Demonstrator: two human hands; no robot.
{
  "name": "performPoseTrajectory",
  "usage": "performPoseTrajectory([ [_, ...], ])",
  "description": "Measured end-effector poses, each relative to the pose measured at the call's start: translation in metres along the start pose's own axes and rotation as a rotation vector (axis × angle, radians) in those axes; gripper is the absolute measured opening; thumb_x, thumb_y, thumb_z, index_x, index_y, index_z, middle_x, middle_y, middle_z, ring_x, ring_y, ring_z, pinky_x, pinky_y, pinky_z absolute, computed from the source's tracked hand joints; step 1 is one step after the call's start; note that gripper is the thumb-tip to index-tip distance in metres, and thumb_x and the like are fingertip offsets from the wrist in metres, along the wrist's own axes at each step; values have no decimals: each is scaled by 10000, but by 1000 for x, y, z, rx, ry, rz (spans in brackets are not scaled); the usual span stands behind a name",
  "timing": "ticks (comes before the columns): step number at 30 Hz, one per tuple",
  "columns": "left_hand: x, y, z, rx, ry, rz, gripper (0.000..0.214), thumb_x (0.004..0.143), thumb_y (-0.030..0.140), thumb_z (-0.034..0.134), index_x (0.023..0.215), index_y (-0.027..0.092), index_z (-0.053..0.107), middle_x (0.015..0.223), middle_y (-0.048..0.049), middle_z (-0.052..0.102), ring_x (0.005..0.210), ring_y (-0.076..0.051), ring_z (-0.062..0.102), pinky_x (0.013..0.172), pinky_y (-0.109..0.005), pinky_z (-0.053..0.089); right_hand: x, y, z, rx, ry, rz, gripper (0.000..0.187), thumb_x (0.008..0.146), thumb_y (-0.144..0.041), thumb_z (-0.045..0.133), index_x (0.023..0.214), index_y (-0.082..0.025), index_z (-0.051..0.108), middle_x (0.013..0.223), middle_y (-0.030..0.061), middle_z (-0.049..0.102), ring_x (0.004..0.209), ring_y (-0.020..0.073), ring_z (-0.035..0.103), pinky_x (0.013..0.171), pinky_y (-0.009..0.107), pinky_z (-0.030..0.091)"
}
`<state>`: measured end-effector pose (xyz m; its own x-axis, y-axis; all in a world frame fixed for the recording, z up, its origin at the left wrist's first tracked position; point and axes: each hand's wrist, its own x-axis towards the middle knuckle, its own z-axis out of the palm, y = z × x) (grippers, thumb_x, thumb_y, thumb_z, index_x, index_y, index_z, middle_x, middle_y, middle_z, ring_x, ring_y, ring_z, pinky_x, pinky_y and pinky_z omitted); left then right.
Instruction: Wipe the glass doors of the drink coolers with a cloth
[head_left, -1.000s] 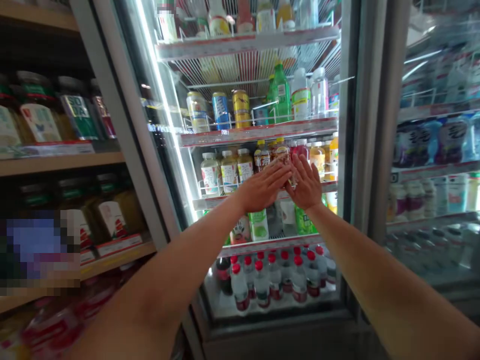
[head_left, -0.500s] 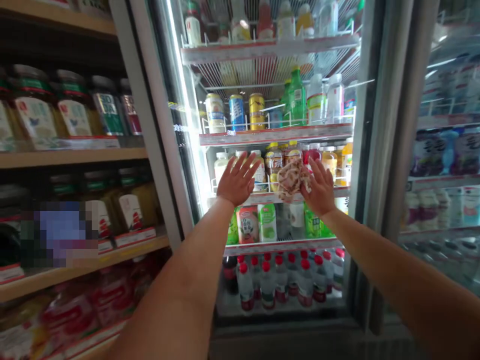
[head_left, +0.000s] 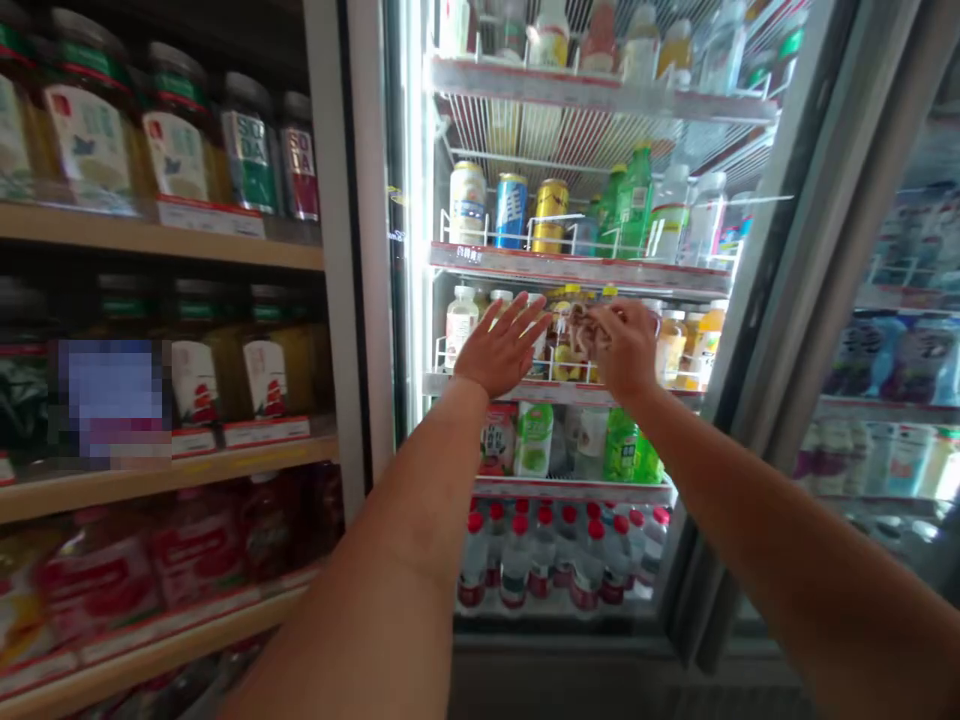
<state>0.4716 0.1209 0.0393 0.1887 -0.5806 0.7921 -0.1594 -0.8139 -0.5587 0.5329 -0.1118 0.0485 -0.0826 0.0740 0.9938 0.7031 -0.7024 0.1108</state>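
My left hand is stretched out with its fingers spread and holds nothing. It is at the glass door of a lit drinks fridge; whether the palm presses on the glass I cannot tell. To its right, my right hand has its fingers curled round a crumpled brown-and-white cloth. The cloth is bunched at the fingertips, before the shelf of bottled drinks, and part of it is hidden by the hand. Behind the hands stand juice bottles and, one shelf up, several cans.
A wooden shelf unit with large bottles stands on the left. Lower in the fridge are cartons and red-capped water bottles. A metal door frame and another fridge section lie to the right.
My right hand has gone from flat over the spread-out cloth to fingers curled round it, and the cloth is bunched smaller. My left hand stays spread. The view has shifted and tilted.
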Motion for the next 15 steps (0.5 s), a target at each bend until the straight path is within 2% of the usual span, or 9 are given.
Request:
performPoseTrajectory([
  [3, -1, -1, 2, 23, 9, 6, 586, 1024, 202, 480, 1601, 165, 383, 1664, -87, 332, 1574, -295, 212, 1303, -545, 174, -25, -12, 7, -16, -37, -173, 315, 995, -203, 477, 1177, -208, 734, 1120, 115, 679, 1075, 263, 601, 997, 426, 525],
  [7, -1, -1, 2, 28, -15, -9, 593, 1028, 219, 484, 1609, 179, 372, 1674, -79, 308, 1579, -286, 198, 1307, -543, 163, -50, -17, 8, -22, -16, -296, 427, 986, -248, 519, 1384, -120, 605, 1335, 177, 628, 1300, 317, 511, 1124, 504, 474],
  [9, 0, 0, 1, 19, -32, -18, 585, 1033, 226, 475, 1608, 185, 376, 1674, -76, 310, 1581, -278, 191, 1311, -535, 156, -49, -14, 6, -35, -23, -346, 398, 987, -256, 555, 1356, -122, 623, 1327, 173, 643, 1306, 315, 514, 1140, 505, 465],
  [12, 0, 0, 0, 29, -42, -26, 582, 1032, 225, 471, 1606, 190, 379, 1675, -65, 309, 1583, -269, 179, 1317, -520, 146, -30, -5, 5, -64, -42, -389, 309, 1002, -210, 547, 1279, -171, 681, 1300, 133, 684, 1280, 288, 566, 1162, 491, 447],
  [15, 0, 0, 0, 60, -28, -19, 582, 1030, 223, 478, 1603, 191, 382, 1677, -57, 303, 1584, -268, 176, 1319, -507, 138, -9, 2, 8, -45, -85, -318, 357, 1028, -198, 494, 1338, -237, 665, 1395, 95, 652, 1356, 278, 546, 1195, 514, 413],
])
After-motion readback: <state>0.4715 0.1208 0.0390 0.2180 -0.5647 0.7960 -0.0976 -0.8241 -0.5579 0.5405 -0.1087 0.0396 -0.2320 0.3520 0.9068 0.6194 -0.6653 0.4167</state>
